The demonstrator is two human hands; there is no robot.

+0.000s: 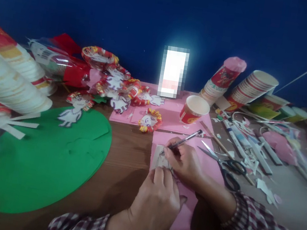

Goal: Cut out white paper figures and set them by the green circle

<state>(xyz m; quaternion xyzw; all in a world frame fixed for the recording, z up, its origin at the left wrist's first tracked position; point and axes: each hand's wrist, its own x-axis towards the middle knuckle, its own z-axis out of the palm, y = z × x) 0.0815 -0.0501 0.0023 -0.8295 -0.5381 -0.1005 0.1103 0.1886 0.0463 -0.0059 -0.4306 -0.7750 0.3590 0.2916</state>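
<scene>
My right hand (182, 160) is closed round a dark pen (186, 139), its tip down at a small pale paper (158, 158) that bears dark drawn lines. My left hand (157, 199) presses on the near part of that paper with bent fingers and hides some of it. Under both lies a pink sheet (184, 213) on the brown table (124, 153). Black-handled scissors (231, 167) rest beside my right wrist, partly on the pink sheet.
A large green oval (43, 163) lies at the left, with a paper figure (70, 116) on it. A paper cup (195, 110) stands behind my hands. Cup stacks (252, 90) and paper scraps (268, 191) are at the right; more stacked cups (8, 76) lean at the left.
</scene>
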